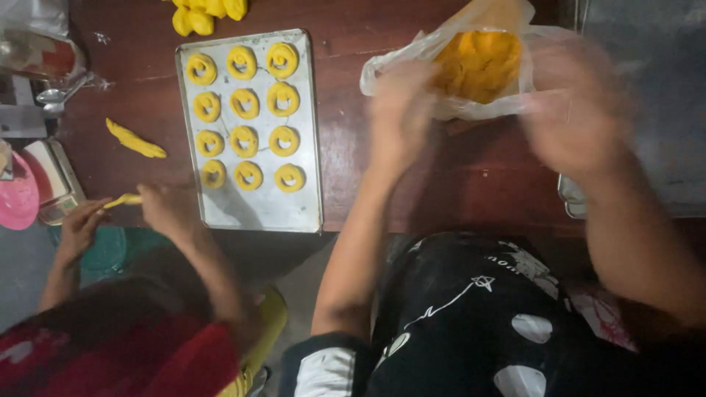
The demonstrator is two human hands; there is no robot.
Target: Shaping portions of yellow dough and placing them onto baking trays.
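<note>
At twelve o'clock on the dark wooden table (456,184), the thin plastic bag (412,55) of soft yellow dough (478,62) looks light, limp and best taken at its mouth, where the blurred left hand (401,110) and right hand (577,110) hover, grip unreadable.

I'm in a kitchen or small bakery: a baking tray (257,209) of yellow dough rings (245,103), a scale (51,180) and spoons (62,95) crowd my wooden table (456,176).
</note>
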